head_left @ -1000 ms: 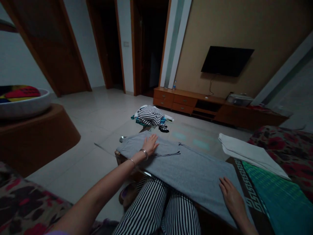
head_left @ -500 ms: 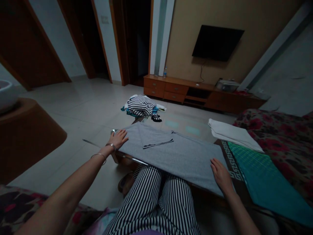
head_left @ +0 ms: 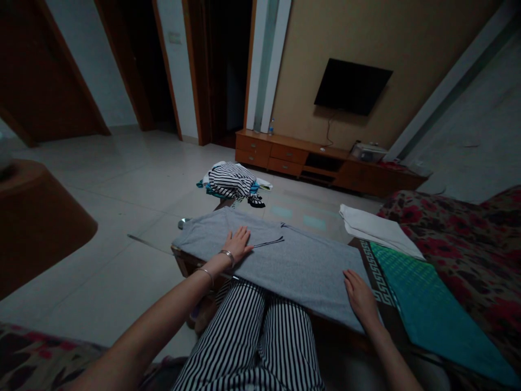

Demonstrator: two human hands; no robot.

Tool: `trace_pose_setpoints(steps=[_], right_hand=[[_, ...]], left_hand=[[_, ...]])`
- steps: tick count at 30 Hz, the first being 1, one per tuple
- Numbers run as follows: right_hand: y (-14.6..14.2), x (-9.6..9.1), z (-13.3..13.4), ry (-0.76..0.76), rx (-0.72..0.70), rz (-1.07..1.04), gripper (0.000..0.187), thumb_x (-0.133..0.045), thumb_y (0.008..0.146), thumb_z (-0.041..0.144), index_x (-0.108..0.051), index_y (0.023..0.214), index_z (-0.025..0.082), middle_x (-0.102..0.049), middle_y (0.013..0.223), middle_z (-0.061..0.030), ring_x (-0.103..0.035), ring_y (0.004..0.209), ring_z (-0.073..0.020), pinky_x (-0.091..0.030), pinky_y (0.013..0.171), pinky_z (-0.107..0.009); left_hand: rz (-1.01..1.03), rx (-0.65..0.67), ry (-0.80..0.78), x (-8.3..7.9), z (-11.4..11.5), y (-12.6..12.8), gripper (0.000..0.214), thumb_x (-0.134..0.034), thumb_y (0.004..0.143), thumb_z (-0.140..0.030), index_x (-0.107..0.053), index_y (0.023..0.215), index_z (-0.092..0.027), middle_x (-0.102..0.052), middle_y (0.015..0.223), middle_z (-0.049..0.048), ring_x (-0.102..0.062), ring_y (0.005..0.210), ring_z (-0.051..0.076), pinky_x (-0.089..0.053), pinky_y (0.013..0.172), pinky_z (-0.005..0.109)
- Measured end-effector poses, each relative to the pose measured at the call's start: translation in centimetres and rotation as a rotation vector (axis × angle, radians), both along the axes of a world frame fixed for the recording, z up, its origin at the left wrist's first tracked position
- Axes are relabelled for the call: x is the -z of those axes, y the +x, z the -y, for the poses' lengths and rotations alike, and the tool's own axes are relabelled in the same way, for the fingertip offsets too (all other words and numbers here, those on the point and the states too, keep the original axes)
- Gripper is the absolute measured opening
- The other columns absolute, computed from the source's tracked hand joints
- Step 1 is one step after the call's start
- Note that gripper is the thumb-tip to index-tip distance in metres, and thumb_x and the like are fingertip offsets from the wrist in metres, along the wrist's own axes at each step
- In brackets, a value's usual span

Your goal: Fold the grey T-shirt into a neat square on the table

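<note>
A grey garment lies spread flat along the near edge of a glass-topped low table, with one part folded over near its left end. My left hand rests flat and open on the left part of the garment, beside the folded flap; two bangles sit on that wrist. My right hand lies flat and open on the garment's right near corner. My legs in black-and-white striped trousers are under the table edge.
A folded white cloth and a teal cloth lie to the right on the table. A heap of striped and other clothes sits at the table's far end. A floral sofa is on the right; a wooden TV cabinet stands by the far wall.
My left hand slid from the garment's far left edge rightward to beside the folded flap. The right hand stayed on the right corner. The camera shifted slightly.
</note>
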State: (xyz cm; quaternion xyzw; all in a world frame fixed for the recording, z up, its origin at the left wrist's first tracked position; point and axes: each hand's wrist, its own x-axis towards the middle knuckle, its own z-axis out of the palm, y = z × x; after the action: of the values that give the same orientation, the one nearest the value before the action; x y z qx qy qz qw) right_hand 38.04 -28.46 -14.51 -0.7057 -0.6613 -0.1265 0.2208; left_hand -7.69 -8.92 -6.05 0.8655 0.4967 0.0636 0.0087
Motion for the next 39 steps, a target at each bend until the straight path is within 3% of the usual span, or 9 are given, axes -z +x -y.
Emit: trace_pose_setpoints(steps=[7,12,15,20,23,25,29,34,39], right_hand=[[0.1,0.2,-0.1,0.005,0.006,0.019,0.050,-0.028,0.095,0.039,-0.059,0.120,0.010,-0.057,0.126,-0.0169,-0.052,0.118,-0.0251,-0.042,0.102,-0.043],[-0.1,0.1,-0.1,0.015,0.009,0.014,0.049,-0.030,0.095,0.038,-0.059,0.120,0.010,-0.058,0.126,-0.0168,-0.053,0.118,-0.0253,-0.041,0.103,-0.043],[-0.4,-0.2,-0.1,0.024,0.013,0.008,0.047,-0.030,0.094,0.037,-0.060,0.120,0.010,-0.059,0.125,-0.0163,-0.054,0.117,-0.0251,-0.042,0.103,-0.043],[-0.8,-0.6,-0.3,0.011,0.036,0.010,0.046,-0.030,0.094,0.035,-0.060,0.119,0.010,-0.059,0.125,-0.0167,-0.053,0.117,-0.0249,-0.043,0.101,-0.043],[-0.9,-0.7,-0.3,0.014,0.043,0.014,0.045,-0.030,0.094,0.033,-0.060,0.119,0.010,-0.059,0.125,-0.0164,-0.054,0.117,-0.0246,-0.043,0.101,-0.043],[-1.0,-0.8,-0.4,0.017,0.044,0.011,0.044,-0.031,0.094,0.032,-0.060,0.119,0.010,-0.059,0.125,-0.0158,-0.054,0.117,-0.0244,-0.043,0.101,-0.043],[-1.2,-1.1,-0.4,0.023,0.047,-0.006,0.043,-0.031,0.094,0.030,-0.061,0.119,0.012,-0.059,0.125,-0.0152,-0.054,0.117,-0.0244,-0.043,0.101,-0.044],[-1.4,-1.2,-0.5,0.017,0.056,-0.023,0.042,-0.032,0.094,0.030,-0.061,0.119,0.012,-0.059,0.125,-0.0152,-0.054,0.118,-0.0245,-0.043,0.101,-0.043],[-1.3,-1.2,-0.4,-0.009,0.057,-0.038,0.044,-0.031,0.094,0.031,-0.060,0.121,0.013,-0.058,0.127,-0.0148,-0.053,0.119,-0.0237,-0.042,0.102,-0.043]], left_hand=[[-0.005,0.018,-0.060,1.7,0.1,-0.3,0.063,-0.036,0.091,-0.052,-0.032,0.145,-0.019,-0.020,0.155,0.0112,-0.016,0.143,0.025,-0.015,0.114,0.052],[0.071,0.016,-0.090,-0.4,-0.1,0.8,0.054,-0.046,0.089,-0.049,-0.051,0.131,-0.016,-0.036,0.147,0.0170,-0.029,0.138,0.031,-0.024,0.108,0.057],[0.234,0.045,0.041,-4.2,0.1,2.1,0.037,-0.045,0.092,-0.040,-0.061,0.117,-0.017,-0.051,0.136,0.0148,-0.041,0.131,0.028,-0.030,0.106,0.055],[1.209,0.085,0.614,-14.6,3.7,2.5,0.026,-0.040,0.095,-0.028,-0.064,0.095,-0.017,-0.068,0.097,0.0058,-0.062,0.097,0.015,-0.048,0.090,0.035],[1.518,0.066,0.702,-19.8,5.8,2.3,0.026,-0.038,0.096,-0.025,-0.063,0.093,-0.018,-0.065,0.086,0.0021,-0.063,0.082,0.012,-0.051,0.079,0.029],[1.544,0.083,0.705,-21.3,5.7,2.9,0.023,-0.039,0.096,-0.024,-0.062,0.095,-0.020,-0.064,0.084,0.0012,-0.063,0.080,0.011,-0.051,0.077,0.027],[1.205,0.167,0.540,-18.6,1.9,6.7,0.023,-0.043,0.093,-0.026,-0.064,0.101,-0.021,-0.067,0.095,0.0041,-0.062,0.093,0.014,-0.049,0.087,0.030],[0.486,0.020,0.120,-8.7,-3.3,12.9,0.046,-0.039,0.094,-0.033,-0.047,0.134,-0.012,-0.043,0.144,0.0154,-0.035,0.135,0.026,-0.032,0.109,0.046],[0.168,0.039,-0.022,-0.2,-3.3,15.1,0.064,-0.033,0.093,-0.050,-0.035,0.143,-0.010,-0.024,0.153,0.0158,-0.019,0.142,0.028,-0.021,0.112,0.054]])
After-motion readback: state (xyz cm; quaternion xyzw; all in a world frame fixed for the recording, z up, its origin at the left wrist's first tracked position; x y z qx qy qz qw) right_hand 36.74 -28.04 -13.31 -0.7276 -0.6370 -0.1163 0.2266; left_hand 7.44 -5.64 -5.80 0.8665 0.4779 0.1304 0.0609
